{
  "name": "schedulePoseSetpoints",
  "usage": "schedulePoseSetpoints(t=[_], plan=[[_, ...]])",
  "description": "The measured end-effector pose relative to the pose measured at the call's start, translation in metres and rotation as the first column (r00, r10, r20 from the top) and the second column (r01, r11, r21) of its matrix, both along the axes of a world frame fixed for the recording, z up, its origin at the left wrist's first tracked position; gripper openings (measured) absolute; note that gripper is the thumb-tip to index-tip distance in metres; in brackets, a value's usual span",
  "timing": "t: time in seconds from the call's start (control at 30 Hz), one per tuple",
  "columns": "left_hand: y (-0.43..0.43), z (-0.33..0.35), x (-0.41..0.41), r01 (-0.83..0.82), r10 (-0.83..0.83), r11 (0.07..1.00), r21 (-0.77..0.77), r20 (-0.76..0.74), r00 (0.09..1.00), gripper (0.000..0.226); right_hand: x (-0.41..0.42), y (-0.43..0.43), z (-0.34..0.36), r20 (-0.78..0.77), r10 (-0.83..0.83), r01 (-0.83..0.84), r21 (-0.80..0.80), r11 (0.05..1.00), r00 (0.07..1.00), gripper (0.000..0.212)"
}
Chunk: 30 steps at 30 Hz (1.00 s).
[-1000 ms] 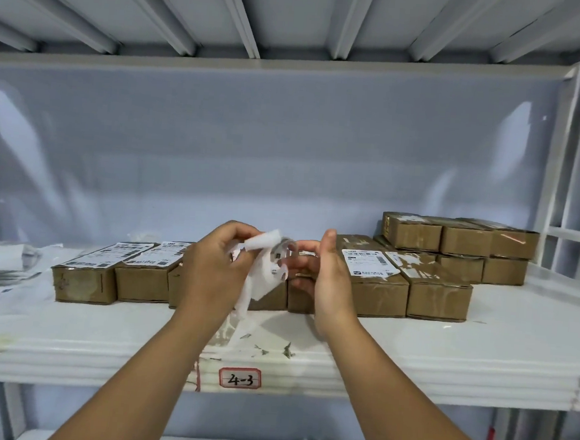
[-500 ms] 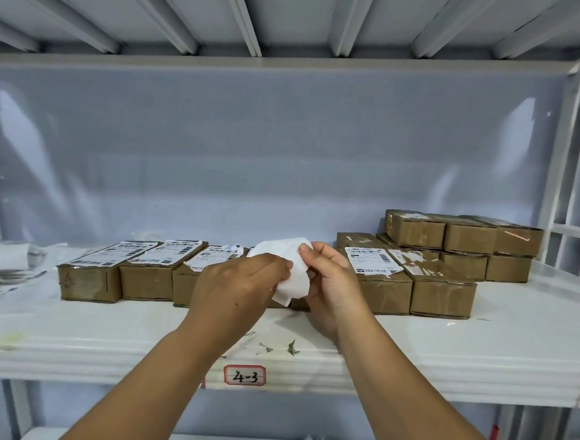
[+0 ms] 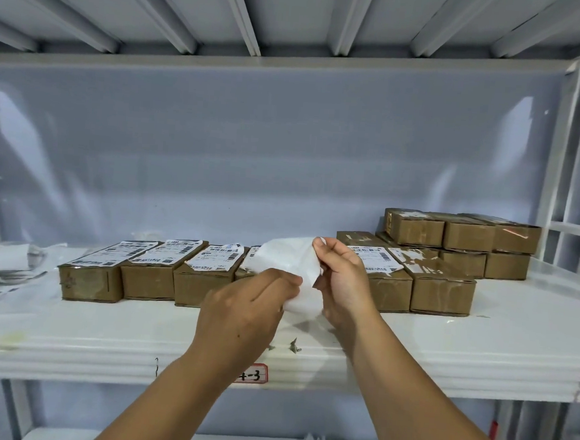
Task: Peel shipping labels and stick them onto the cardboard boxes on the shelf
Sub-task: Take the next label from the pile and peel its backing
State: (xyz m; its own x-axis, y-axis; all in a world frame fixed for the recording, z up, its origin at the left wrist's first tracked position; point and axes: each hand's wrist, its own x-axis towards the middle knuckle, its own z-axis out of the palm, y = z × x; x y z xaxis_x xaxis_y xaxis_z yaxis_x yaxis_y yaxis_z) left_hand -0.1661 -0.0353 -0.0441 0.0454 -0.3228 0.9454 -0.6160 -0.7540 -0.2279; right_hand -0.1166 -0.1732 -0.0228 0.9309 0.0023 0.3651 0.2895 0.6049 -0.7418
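Left fingers [image 3: 286,283] and right fingers [image 3: 332,253] pinch the label [image 3: 284,257].

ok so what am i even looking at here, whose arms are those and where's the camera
There is no machine: these are a person's two bare arms, filmed by one wide-angle camera worn on their head, looking forward and down. The left hand and right hand both pinch a white sheet, probably a shipping label being peeled. In front is a white shelf with a row of cardboard boxes, several with printed labels on top, a further stack of boxes at the right, and loose paper at the left.
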Motion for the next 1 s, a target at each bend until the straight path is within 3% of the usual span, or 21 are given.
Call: schedulePoseSetpoints(t=[0.1,0.27,0.33,0.43,0.53,0.63,0.7,0.73,0.77,0.83,0.9,0.97,1.0], plan=[[0.002,-0.003,-0.003,0.069,-0.078,0.993,-0.093,-0.094,0.993,0.028,-0.002,0.003,-0.001,0.011,0.016,-0.016,-0.048,0.999,1.0,0.017],[0.006,-0.011,-0.017,0.085,-0.091,0.993,-0.08,-0.076,0.993,0.026,0.001,-0.005,0.003,-0.075,-0.025,0.038,0.177,0.984,0.997,0.02],[0.007,-0.013,-0.021,0.073,-0.091,0.991,-0.11,-0.168,0.982,0.027,0.0,-0.003,0.003,-0.076,-0.007,0.016,0.117,0.993,0.997,0.019],[0.007,-0.014,-0.023,0.017,-0.171,0.927,-0.374,-0.386,0.907,0.024,-0.003,0.006,0.0,-0.061,0.007,-0.009,-0.028,1.0,0.998,0.02],[0.002,-0.011,-0.025,-0.051,-0.287,0.79,-0.611,-0.442,0.85,0.037,-0.003,0.007,-0.001,-0.074,0.014,-0.017,-0.04,0.999,0.997,0.02],[0.006,-0.004,-0.022,-0.07,-0.412,0.716,-0.694,-0.502,0.761,0.041,-0.003,0.006,-0.001,-0.074,0.042,-0.046,-0.056,0.997,0.996,0.018],[0.01,-0.001,-0.017,-0.093,-0.457,0.711,-0.697,-0.559,0.692,0.022,-0.002,0.008,-0.001,-0.064,0.045,-0.05,-0.085,0.995,0.997,0.019],[0.012,0.0,-0.014,-0.117,-0.489,0.689,-0.715,-0.579,0.653,0.026,-0.002,0.008,-0.001,-0.059,0.041,-0.047,-0.1,0.994,0.997,0.019],[0.013,0.002,-0.013,-0.146,-0.531,0.651,-0.745,-0.584,0.613,0.044,-0.002,0.009,-0.001,-0.052,0.029,-0.035,-0.119,0.992,0.998,0.018],[0.015,0.007,-0.009,-0.215,-0.622,0.528,-0.822,-0.547,0.561,0.056,-0.003,0.009,0.0,-0.03,-0.023,0.018,-0.164,0.986,0.999,0.017],[0.016,0.012,-0.006,-0.238,-0.72,0.44,-0.866,-0.498,0.483,0.048,-0.004,0.008,0.004,0.01,-0.13,0.129,-0.2,0.971,0.992,0.017],[0.013,0.014,-0.005,-0.243,-0.729,0.465,-0.851,-0.524,0.44,0.042,-0.01,0.005,0.008,0.151,-0.275,0.31,-0.311,0.899,0.95,0.016],[0.011,0.015,-0.005,-0.235,-0.72,0.489,-0.84,-0.541,0.436,0.044,-0.016,0.003,0.009,0.284,-0.341,0.435,-0.409,0.802,0.896,0.014]])
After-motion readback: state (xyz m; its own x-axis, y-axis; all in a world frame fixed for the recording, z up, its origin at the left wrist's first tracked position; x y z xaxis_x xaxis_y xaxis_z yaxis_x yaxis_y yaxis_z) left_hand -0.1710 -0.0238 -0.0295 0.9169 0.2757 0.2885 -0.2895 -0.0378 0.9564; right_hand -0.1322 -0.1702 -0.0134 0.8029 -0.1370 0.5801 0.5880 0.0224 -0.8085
